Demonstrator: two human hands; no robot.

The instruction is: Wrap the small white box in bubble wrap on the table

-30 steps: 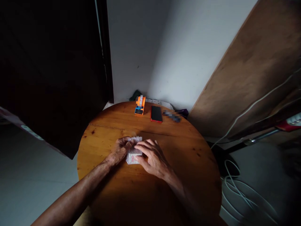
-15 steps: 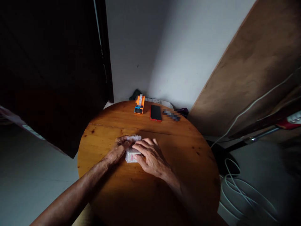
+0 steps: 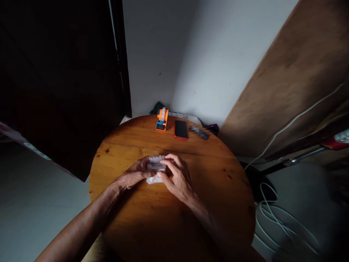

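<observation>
Small bubble-wrapped packet (image 3: 156,167) between both hands, at mid-table, over round wooden table (image 3: 218,189). Left hand (image 3: 137,170) pinches its left side, thumb across the front; right hand (image 3: 176,177), fingers curved, grips right edge. Beyond: orange tape dispenser (image 3: 163,117), red-edged smartphone (image 3: 181,129) beside it.

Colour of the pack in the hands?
The pack is whitish, with small red marks; shows best in the head view.

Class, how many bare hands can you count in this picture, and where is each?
2. The left hand holds the left side of the bubble-wrapped packet; the right hand is at the packet's right side. No other hand shows.
</observation>
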